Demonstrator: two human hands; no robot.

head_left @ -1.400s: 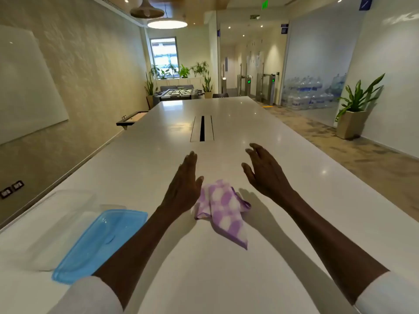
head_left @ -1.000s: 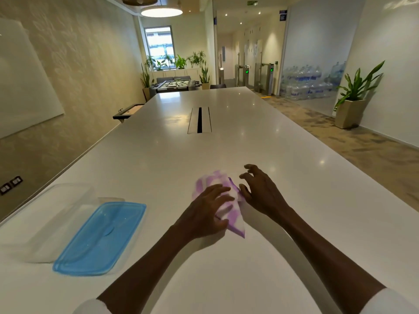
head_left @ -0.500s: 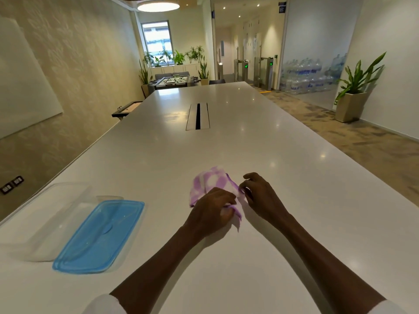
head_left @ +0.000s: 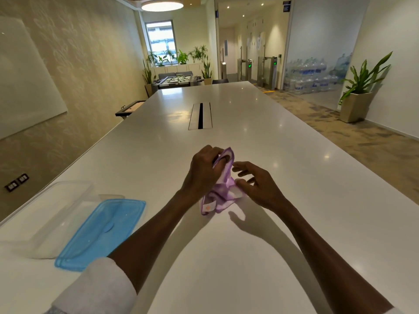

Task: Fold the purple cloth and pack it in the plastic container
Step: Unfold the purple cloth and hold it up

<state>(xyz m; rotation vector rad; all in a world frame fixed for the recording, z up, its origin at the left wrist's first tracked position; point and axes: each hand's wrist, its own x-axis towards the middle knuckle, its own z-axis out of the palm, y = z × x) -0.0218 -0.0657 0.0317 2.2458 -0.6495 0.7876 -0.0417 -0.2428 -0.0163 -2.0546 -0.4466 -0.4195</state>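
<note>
A purple and white checked cloth (head_left: 221, 196) hangs crumpled a little above the white table (head_left: 294, 177), in the middle of the view. My left hand (head_left: 204, 171) grips its upper edge, with the cloth wrapped over the fingers. My right hand (head_left: 256, 184) pinches the cloth's right side between thumb and forefinger, its other fingers spread. A small white label shows on the lower corner. The clear plastic container (head_left: 45, 214) stands open at the left edge of the table, and its blue lid (head_left: 102, 232) lies flat beside it.
A cable slot (head_left: 200, 115) is set into the table farther ahead. The table's left edge runs along a wall with a whiteboard (head_left: 25, 75). A potted plant (head_left: 358, 91) stands on the floor at the right.
Both hands came down on the cloth lying on the table, closed on it and lifted it. It now hangs bunched between them.
</note>
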